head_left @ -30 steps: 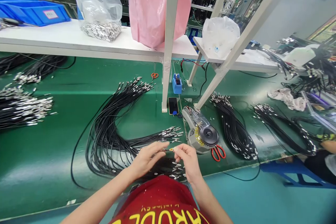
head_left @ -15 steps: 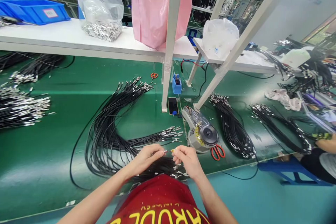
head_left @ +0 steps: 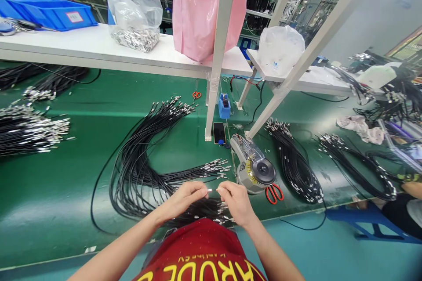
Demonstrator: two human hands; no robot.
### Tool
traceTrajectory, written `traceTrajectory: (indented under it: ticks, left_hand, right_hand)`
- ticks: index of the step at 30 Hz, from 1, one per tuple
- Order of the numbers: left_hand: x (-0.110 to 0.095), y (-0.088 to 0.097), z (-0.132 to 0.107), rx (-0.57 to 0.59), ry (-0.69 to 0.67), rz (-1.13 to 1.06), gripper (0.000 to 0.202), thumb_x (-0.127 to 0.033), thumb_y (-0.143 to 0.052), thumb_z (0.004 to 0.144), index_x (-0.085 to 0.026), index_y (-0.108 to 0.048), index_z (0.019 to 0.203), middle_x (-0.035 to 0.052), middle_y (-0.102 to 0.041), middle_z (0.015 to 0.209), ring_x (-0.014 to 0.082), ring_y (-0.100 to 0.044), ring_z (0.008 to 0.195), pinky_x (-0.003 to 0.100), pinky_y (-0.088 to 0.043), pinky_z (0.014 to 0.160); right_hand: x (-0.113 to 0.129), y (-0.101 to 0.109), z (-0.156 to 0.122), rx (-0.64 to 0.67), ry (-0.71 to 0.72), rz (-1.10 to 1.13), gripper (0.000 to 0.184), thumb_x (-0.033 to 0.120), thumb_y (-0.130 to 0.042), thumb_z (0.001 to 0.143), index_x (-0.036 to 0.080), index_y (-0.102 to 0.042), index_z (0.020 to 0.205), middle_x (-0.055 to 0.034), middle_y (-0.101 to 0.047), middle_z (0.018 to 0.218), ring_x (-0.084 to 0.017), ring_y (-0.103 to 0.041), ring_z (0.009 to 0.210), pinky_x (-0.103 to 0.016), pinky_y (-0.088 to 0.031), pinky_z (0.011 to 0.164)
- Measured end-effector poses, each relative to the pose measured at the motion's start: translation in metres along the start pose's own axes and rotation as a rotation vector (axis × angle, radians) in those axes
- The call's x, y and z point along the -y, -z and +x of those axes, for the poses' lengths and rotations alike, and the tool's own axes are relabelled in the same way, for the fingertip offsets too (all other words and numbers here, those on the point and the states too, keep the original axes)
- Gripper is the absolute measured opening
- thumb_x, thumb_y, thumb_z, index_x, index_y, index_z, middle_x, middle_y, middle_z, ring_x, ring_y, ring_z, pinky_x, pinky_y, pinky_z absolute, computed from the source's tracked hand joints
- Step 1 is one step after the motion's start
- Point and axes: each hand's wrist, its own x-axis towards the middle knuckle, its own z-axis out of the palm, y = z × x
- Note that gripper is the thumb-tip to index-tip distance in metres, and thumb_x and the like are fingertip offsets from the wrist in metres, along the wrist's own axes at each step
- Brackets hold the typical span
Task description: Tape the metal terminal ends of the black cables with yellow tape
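Through the head camera I see the thin cable end at lower centre of the frame, stretched between two pinches: the left hand grasps it between thumb and fingers, and the right hand has its fingertips closed on the opposite tip. Whether a small separate piece sits inside that right pinch, I can't tell; the fingers hide it. My first worry is slippage: the metal part looks small and smooth, so an uneven pull could pop it loose or leave anything being fitted there crooked. If it drops, it lands among the dark cables just below the wrists, where one end looks much like another. The large cable bundle at centre left could also cause trouble, since its loose strands run close to the left forearm and may snag or drag. To the right, the round dispenser and the red-handled scissors lie near the right hand, so a wide outward swing could knock them.
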Motion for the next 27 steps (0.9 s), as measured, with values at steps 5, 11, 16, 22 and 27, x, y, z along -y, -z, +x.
traceTrajectory:
  ticks: [5, 11, 16, 22, 27]
  left_hand:
    - [-0.004, -0.004, 0.000, 0.003, -0.019, 0.009, 0.045, -0.049, -0.043, 0.095, -0.013, -0.069, 0.088, 0.0005, -0.057, 0.073, 0.0144, -0.047, 0.069, 0.023, -0.036, 0.063]
    - [-0.009, -0.015, 0.006, 0.056, -0.128, 0.101, 0.045, -0.046, -0.039, 0.099, -0.014, -0.068, 0.086, 0.0017, -0.061, 0.077, 0.0147, -0.052, 0.073, 0.023, -0.040, 0.069]
    - [-0.013, -0.021, 0.004, 0.059, -0.176, 0.196, 0.045, -0.042, -0.034, 0.101, -0.015, -0.067, 0.088, 0.0032, -0.063, 0.082, 0.0152, -0.055, 0.076, 0.025, -0.042, 0.074]
    - [-0.011, -0.022, 0.002, 0.114, -0.061, -0.036, 0.049, -0.045, -0.038, 0.098, -0.014, -0.064, 0.072, -0.0005, -0.056, 0.067, 0.0125, -0.047, 0.065, 0.022, -0.039, 0.063]
    - [-0.011, -0.025, 0.001, 0.057, -0.126, 0.100, 0.046, -0.042, -0.035, 0.100, -0.015, -0.065, 0.077, 0.0010, -0.060, 0.072, 0.0136, -0.051, 0.069, 0.023, -0.040, 0.067]
  right_hand:
    - [0.000, 0.006, -0.003, 0.020, -0.125, 0.135, 0.033, 0.036, -0.044, 0.097, 0.019, -0.063, 0.076, 0.0007, -0.063, 0.066, -0.012, -0.058, 0.056, -0.022, -0.041, 0.056]
    - [0.008, 0.009, -0.012, -0.030, -0.058, -0.012, 0.037, 0.030, -0.046, 0.096, 0.019, -0.059, 0.063, 0.0024, -0.057, 0.058, -0.013, -0.054, 0.058, -0.023, -0.037, 0.060]
    - [0.007, 0.006, -0.019, -0.068, -0.047, 0.007, 0.038, 0.031, -0.045, 0.097, 0.020, -0.060, 0.064, 0.0013, -0.057, 0.058, -0.013, -0.052, 0.056, -0.024, -0.036, 0.057]
    - [0.012, 0.000, -0.023, -0.133, 0.170, -0.206, 0.035, 0.026, -0.041, 0.098, 0.020, -0.064, 0.072, -0.0042, -0.061, 0.068, -0.018, -0.052, 0.065, -0.029, -0.036, 0.064]
    - [0.012, -0.003, -0.021, -0.099, -0.013, -0.007, 0.038, 0.031, -0.044, 0.097, 0.020, -0.062, 0.065, 0.0005, -0.057, 0.059, -0.014, -0.051, 0.057, -0.025, -0.035, 0.057]
